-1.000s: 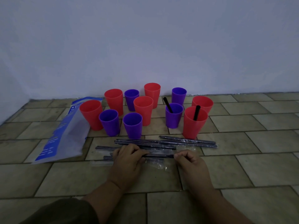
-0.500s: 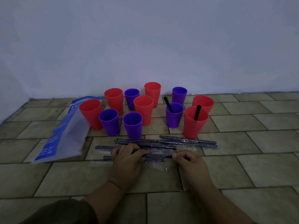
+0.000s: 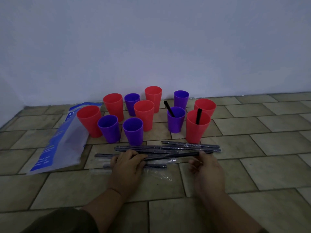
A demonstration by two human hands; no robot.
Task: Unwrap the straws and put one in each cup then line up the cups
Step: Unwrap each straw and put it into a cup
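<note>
The left hand (image 3: 127,167) and right hand (image 3: 207,168) each pinch an end of a thin black straw (image 3: 176,155). A crinkly clear wrapper (image 3: 159,176) lies on matte tiles (image 3: 262,167).

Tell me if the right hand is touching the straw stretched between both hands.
Touching. The head view shows the right hand pinching the end of the black straw, which runs left into the left hand.
</note>
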